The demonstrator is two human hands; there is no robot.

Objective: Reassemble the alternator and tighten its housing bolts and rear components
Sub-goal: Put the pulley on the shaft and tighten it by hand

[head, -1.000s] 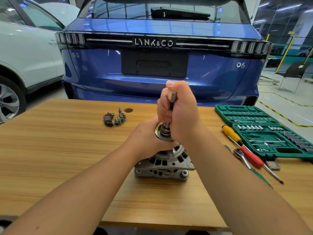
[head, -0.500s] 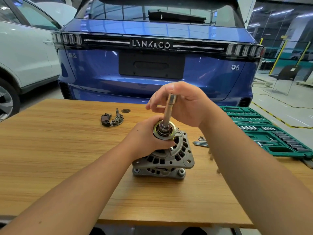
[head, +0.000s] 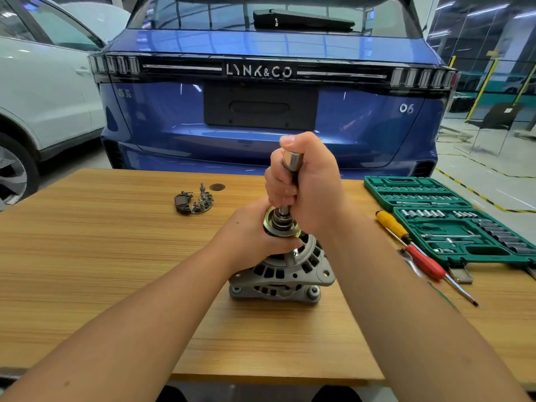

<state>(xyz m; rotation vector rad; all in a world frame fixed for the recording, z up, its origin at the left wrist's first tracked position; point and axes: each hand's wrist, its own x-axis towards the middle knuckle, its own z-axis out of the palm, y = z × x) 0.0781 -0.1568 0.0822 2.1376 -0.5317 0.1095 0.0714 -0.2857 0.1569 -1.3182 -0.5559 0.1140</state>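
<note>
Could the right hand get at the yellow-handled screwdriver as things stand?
Probably not at once: the right hand grips the chrome socket driver. Once released, the yellow-handled screwdriver lies uncovered beside it.

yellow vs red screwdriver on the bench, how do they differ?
The yellow screwdriver has a yellow handle and lies farther back, by the green socket case; the red screwdriver has a red handle and lies nearer, its tip toward the camera. Both lie flat at a similar slant, untouched.

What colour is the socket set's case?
Green, seen clearly in the head view: the socket set case lies open at the table's right.
</note>
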